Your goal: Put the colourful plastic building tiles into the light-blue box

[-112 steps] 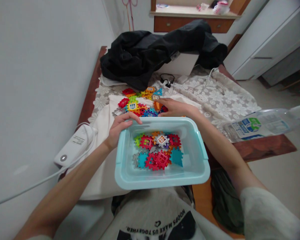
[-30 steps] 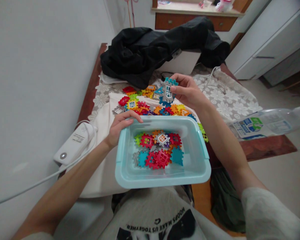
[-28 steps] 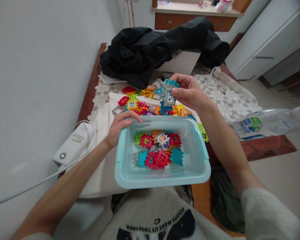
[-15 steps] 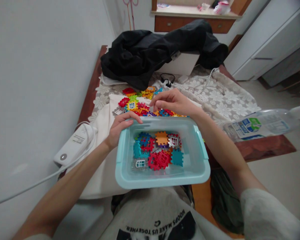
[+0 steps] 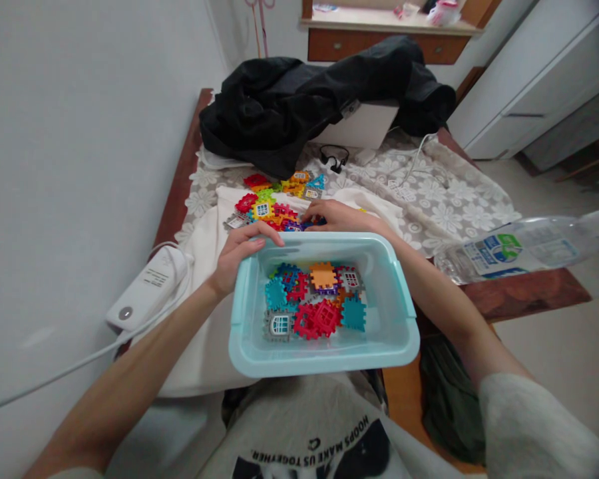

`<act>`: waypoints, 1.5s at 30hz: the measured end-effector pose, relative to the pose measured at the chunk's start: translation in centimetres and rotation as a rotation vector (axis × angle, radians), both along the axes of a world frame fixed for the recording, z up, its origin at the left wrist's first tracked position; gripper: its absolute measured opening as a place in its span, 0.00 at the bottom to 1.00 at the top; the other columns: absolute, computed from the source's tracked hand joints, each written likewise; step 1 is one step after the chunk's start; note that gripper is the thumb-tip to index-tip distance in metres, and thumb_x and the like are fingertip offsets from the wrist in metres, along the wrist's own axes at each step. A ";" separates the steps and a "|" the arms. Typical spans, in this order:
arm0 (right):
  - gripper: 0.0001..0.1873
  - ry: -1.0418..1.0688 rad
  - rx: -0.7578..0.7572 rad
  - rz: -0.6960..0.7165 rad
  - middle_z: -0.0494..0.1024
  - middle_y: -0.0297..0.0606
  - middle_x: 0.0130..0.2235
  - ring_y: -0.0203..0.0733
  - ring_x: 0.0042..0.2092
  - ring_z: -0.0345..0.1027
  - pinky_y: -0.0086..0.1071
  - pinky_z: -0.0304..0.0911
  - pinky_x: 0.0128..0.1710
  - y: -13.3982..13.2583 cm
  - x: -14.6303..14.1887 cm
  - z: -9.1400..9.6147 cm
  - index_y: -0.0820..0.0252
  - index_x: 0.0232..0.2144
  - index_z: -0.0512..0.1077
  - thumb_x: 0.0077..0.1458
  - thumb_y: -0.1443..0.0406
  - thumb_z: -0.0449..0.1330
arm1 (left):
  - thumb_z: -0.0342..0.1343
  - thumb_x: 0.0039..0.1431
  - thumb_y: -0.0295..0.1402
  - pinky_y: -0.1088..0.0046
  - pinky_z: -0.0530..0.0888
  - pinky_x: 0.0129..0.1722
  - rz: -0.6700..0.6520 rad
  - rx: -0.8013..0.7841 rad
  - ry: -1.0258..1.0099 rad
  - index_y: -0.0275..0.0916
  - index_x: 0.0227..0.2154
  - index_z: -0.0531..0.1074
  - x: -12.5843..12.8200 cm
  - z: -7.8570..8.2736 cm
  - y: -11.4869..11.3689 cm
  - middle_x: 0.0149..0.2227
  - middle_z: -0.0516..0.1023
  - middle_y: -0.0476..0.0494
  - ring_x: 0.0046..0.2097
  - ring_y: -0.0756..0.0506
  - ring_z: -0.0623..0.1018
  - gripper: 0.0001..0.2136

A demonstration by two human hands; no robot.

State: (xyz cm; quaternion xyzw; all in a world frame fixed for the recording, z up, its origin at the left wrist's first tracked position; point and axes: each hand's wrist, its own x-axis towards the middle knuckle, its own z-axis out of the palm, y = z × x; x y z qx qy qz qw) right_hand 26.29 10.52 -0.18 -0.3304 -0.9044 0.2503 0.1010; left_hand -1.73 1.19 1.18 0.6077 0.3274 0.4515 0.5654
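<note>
My left hand (image 5: 239, 256) grips the far left rim of a light blue plastic tub (image 5: 387, 332) that rests on my lap. Inside lie several interlocking toy tiles (image 5: 315, 301) in red, teal, orange and grey. My right hand (image 5: 337, 217) reaches over the tub's far rim onto a pile of colourful loose tiles (image 5: 274, 203) spread on a white cloth (image 5: 207, 236). Its fingers curl down into the pile; what they hold, if anything, is hidden.
A white power strip (image 5: 144, 287) with a cable lies left of the tub. A black jacket (image 5: 309, 93) covers the far end of the table. A plastic water bottle (image 5: 524, 247) lies at the right edge, on the lace tablecloth (image 5: 444, 193).
One second ago my right hand held joined teal and grey tiles up high. Those pieces now lie in the tub, and the hand has gone back down to the pile.
</note>
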 end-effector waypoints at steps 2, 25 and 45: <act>0.15 0.018 0.035 0.009 0.83 0.48 0.54 0.51 0.55 0.77 0.45 0.71 0.59 0.1 0.1 -0.1 0.57 0.54 0.82 0.71 0.58 0.63 | 0.61 0.57 0.36 0.68 0.69 0.38 -0.001 0.006 0.000 0.38 0.33 0.85 0.0 0.0 0.0 0.35 0.82 0.43 0.38 0.43 0.76 0.09; 0.14 0.102 -0.191 0.091 0.78 0.47 0.58 0.46 0.53 0.74 0.41 0.72 0.57 0.0 0.2 0.0 0.58 0.50 0.80 0.62 0.62 0.68 | 0.61 0.56 0.39 0.67 0.73 0.37 0.036 -0.008 0.062 0.38 0.32 0.84 0.0 0.3 -0.1 0.36 0.82 0.40 0.40 0.40 0.77 0.11; 0.11 0.156 -0.440 -0.011 0.81 0.32 0.33 0.38 0.34 0.70 0.31 0.63 0.35 -0.8 0.3 1.9 0.58 0.38 0.80 0.56 0.57 0.68 | 0.60 0.56 0.40 0.64 0.74 0.41 0.046 0.000 0.072 0.39 0.32 0.84 0.0 0.2 -0.2 0.35 0.81 0.40 0.42 0.39 0.77 0.11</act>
